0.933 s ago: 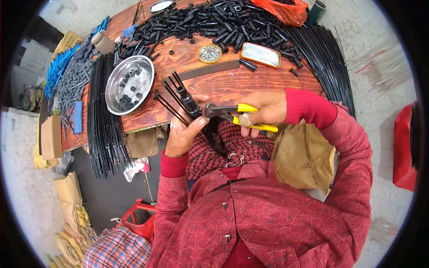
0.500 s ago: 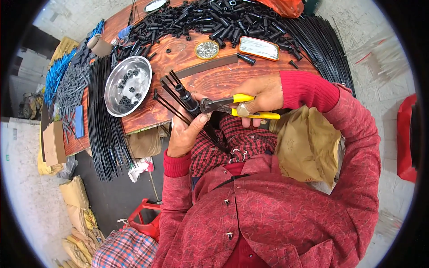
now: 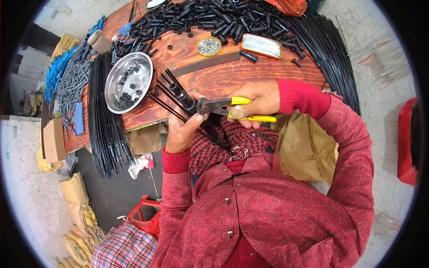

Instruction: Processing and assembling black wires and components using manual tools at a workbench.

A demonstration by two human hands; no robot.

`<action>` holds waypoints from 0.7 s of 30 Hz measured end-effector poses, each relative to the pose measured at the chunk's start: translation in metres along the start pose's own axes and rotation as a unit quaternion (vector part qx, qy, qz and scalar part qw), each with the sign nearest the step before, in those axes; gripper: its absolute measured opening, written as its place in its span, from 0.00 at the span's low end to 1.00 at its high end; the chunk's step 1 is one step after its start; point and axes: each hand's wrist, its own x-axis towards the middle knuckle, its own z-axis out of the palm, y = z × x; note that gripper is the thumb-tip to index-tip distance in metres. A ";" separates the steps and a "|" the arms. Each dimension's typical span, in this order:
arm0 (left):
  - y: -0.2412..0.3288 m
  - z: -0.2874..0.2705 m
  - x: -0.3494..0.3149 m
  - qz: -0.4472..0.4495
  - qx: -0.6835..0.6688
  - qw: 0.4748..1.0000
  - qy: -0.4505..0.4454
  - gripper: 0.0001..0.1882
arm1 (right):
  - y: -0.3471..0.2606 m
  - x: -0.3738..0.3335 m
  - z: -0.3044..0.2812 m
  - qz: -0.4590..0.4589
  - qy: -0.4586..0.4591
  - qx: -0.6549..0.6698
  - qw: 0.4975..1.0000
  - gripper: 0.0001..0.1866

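Since the earliest frame, the yellow-handled pliers have shifted left, bringing their jaws right up against the black tubular fitting. The fitting is in the left hand, just past the table's near edge, pinched between thumb and fingers along with several thin black rods. The right hand is wrapped around the pliers' handles, which stand apart.

The red-brown wooden table carries a heap of black tubular fittings along its far side. Nearer lie a dark flat strip, a yellow-rimmed round dish of silvery bits and an orange-rimmed tray of thin white pieces. To the left are a tilted metal bowl holding small black parts, a sheaf of long black rods, grey pieces and blue pieces. More rods fan out at the right.

Below, a plaid cloth lies by a red plastic stool; crumpled brown sacks line the lower left, beside a pale wall.
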 end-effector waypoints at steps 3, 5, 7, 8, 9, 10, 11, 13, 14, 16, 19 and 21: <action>0.000 -0.001 -0.001 -0.004 -0.009 1.000 0.016 0.25 | 0.013 0.009 0.004 -0.028 0.002 0.005 1.000 0.16; 0.000 -0.001 -0.003 -0.006 -0.011 1.000 0.025 0.26 | 0.021 0.015 0.008 -0.027 0.008 0.026 0.999 0.16; -0.001 -0.003 -0.004 -0.008 -0.013 0.999 0.031 0.27 | 0.029 0.020 0.011 -0.037 0.012 0.047 0.998 0.15; -0.001 -0.004 -0.004 -0.008 -0.023 0.999 0.033 0.28 | 0.032 0.023 0.013 -0.045 0.021 0.055 0.997 0.15; -0.002 -0.005 -0.004 -0.007 -0.033 0.999 0.034 0.29 | 0.035 0.025 0.014 -0.055 0.028 0.061 0.996 0.14; -0.003 -0.005 -0.004 -0.008 -0.032 0.999 0.034 0.29 | 0.037 0.027 0.015 -0.054 0.028 0.063 0.996 0.14; -0.004 -0.006 -0.004 -0.007 -0.035 0.998 0.042 0.29 | 0.039 0.029 0.016 -0.047 0.042 0.050 0.997 0.14; -0.004 -0.007 -0.004 -0.006 -0.037 0.998 0.048 0.30 | 0.041 0.032 0.017 -0.041 0.057 0.036 0.997 0.14; -0.004 -0.007 -0.004 -0.003 -0.041 0.998 0.039 0.29 | 0.042 0.034 0.017 -0.056 0.053 0.045 0.996 0.15; -0.004 -0.007 -0.004 0.004 -0.045 0.999 0.030 0.29 | 0.041 0.034 0.017 -0.071 0.049 0.050 0.995 0.15; -0.001 -0.005 -0.005 0.001 -0.038 0.999 0.032 0.28 | 0.037 0.031 0.020 -0.070 0.031 0.072 0.994 0.16; -0.001 -0.004 -0.005 0.011 -0.029 0.998 0.054 0.27 | 0.032 0.026 0.025 -0.016 0.015 0.120 0.993 0.18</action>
